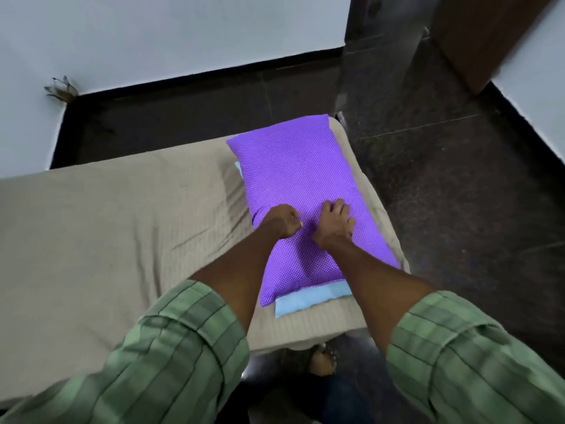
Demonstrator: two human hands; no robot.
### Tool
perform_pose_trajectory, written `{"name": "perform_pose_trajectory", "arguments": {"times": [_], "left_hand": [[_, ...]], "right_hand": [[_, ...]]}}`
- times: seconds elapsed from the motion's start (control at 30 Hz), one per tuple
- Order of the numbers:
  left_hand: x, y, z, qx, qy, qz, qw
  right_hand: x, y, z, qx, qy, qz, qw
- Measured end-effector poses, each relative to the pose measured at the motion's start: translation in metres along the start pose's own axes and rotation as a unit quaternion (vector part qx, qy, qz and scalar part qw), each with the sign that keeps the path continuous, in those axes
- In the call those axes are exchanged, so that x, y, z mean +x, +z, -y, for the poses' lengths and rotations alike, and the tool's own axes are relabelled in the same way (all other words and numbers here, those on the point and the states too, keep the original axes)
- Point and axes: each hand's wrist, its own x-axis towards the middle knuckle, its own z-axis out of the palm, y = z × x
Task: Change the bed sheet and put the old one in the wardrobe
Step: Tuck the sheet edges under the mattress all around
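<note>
A beige sheet (107,224) covers the narrow bed, with a few creases. At the bed's right end lies a purple dotted pillow (299,166), with a light blue pillow (308,301) showing under its near edge. My left hand (279,220) rests on the purple pillow as a closed fist. My right hand (334,220) presses on the pillow beside it, fingers curled into the cover. Whether either hand pinches the fabric is unclear.
Dark polished floor (428,179) surrounds the bed at the far side and right. A white wall with black skirting runs behind. A brown wooden door or wardrobe panel (483,38) stands at the top right. My bare foot (322,359) shows below the bed's near edge.
</note>
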Motion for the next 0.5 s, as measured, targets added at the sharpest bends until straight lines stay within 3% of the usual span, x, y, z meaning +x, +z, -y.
{"name": "perform_pose_trajectory", "arguments": {"times": [0.27, 0.5], "left_hand": [[-0.089, -0.037, 0.064, 0.018, 0.052, -0.049, 0.997], [-0.197, -0.062, 0.168, -0.034, -0.017, -0.078, 0.996]], "right_hand": [[-0.075, -0.011, 0.088, -0.019, -0.097, 0.016, 0.995], [-0.178, 0.025, 0.177, 0.012, -0.137, 0.023, 0.990]]}}
